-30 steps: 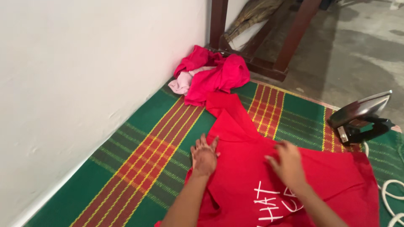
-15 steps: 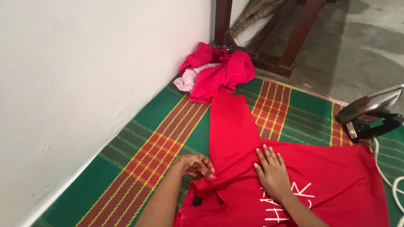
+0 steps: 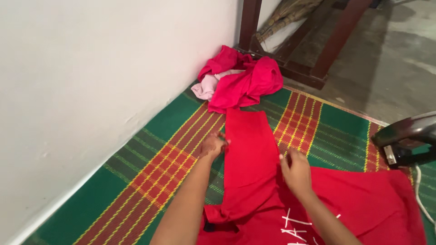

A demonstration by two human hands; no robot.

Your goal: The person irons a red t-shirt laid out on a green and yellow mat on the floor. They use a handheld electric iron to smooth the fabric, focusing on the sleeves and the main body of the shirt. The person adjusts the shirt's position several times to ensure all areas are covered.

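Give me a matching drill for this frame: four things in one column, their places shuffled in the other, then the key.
Things:
1. left hand
2. right hand
3. crumpled pink and red clothes
4. iron

Places:
A. standing on the mat at the right edge of the view
B. on the left edge of the red shirt's sleeve
C. heaped at the mat's far end, by the dark wooden frame
D. on the sleeve's right edge, near the shirt's body

Pairs: 1-B, 2-D, 3-C, 4-A

Soft, even indoor light (hands slightly blurred), faint shadows.
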